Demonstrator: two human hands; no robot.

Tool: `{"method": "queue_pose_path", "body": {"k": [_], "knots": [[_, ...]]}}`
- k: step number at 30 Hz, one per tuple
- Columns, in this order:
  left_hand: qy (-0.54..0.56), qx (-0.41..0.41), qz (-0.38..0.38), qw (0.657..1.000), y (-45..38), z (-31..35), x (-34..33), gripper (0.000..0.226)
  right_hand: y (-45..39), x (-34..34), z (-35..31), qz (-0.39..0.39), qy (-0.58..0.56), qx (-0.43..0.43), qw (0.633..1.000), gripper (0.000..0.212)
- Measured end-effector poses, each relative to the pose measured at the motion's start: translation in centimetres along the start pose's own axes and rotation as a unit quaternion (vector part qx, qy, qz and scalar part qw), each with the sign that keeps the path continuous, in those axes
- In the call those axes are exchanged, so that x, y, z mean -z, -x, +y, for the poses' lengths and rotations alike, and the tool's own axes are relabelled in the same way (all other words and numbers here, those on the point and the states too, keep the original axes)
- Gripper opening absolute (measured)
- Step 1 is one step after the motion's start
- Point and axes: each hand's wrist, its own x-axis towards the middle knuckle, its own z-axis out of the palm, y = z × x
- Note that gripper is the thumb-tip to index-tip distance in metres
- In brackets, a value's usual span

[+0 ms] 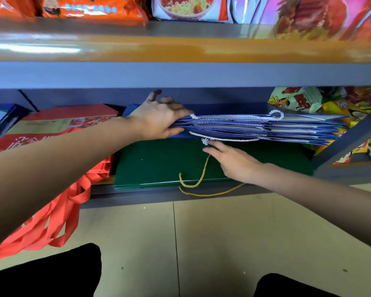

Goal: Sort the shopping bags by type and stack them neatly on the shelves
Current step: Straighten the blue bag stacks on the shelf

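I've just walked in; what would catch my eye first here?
Probably the stack of blue paper bags with white rope handles, gripped at its end by the left hand in mid-shelf. Under it lies a green bag stack, where the right hand reaches in, open. Red fabric bag handles spill off the shelf at left.

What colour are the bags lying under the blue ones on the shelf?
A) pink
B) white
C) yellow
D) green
D: the left hand holds up the stack of blue bags, and flat green bags with a gold cord lie beneath them.
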Motion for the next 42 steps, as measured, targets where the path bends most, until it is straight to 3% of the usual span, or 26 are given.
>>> {"method": "queue_pose_path", "body": {"k": [2,6,10,13,16,21,24,26,29,31,36,38,40,42], "knots": [[0.001,-0.007,-0.003,1.000,0.1,0.1,-0.2,0.055,1.2,-0.6,0.4,0.009,0.004,0.066,0.998,0.055],[-0.013,-0.009,-0.012,1.000,0.1,0.4,0.0,0.055,2.3,-2.7,1.8,-0.120,-0.025,0.080,0.989,0.060],[-0.009,-0.008,-0.006,1.000,0.2,0.5,0.1,0.054,0.7,-3.8,1.1,-0.107,-0.020,0.112,0.988,0.059],[-0.013,-0.015,-0.011,1.000,0.4,0.9,-0.3,0.055,-1.6,-4.7,1.3,-0.154,-0.062,0.020,0.986,0.056],[-0.011,-0.018,-0.014,1.000,0.5,0.9,-0.5,0.054,-3.5,-4.3,2.4,-0.129,-0.111,-0.105,0.980,0.060],[-0.018,-0.013,-0.014,1.000,0.3,0.8,-0.4,0.055,1.1,-4.9,-0.9,-0.032,-0.134,0.013,0.990,0.062],[-0.021,-0.018,-0.013,1.000,0.3,0.6,-0.5,0.055,4.4,-5.3,-0.6,-0.035,-0.073,0.061,0.995,0.069],[-0.024,-0.020,-0.012,0.999,0.3,0.7,-0.5,0.055,5.6,-5.9,1.1,-0.034,-0.025,-0.009,0.999,0.078],[-0.024,-0.021,-0.015,0.999,0.3,0.6,-0.7,0.055,6.5,-6.8,3.0,-0.045,-0.014,-0.180,0.983,0.084],[-0.016,-0.027,-0.010,0.999,0.4,0.7,-1.0,0.055,5.6,-7.0,3.7,-0.090,-0.036,-0.211,0.973,0.083],[0.002,-0.052,0.009,0.999,0.6,1.3,-1.6,0.053,4.2,-6.2,3.5,-0.082,-0.020,-0.172,0.981,0.095],[0.004,-0.043,0.007,0.999,0.6,1.0,-1.6,0.053,5.1,-6.0,1.0,-0.040,-0.001,-0.082,0.996,0.108],[-0.005,-0.041,-0.001,0.999,0.6,1.0,-1.7,0.054,5.3,-5.9,-2.0,-0.045,-0.047,0.004,0.998,0.095],[-0.012,-0.042,-0.008,0.999,0.6,1.2,-1.7,0.054,4.0,-5.8,-4.1,-0.067,-0.087,0.034,0.993,0.086]]}}
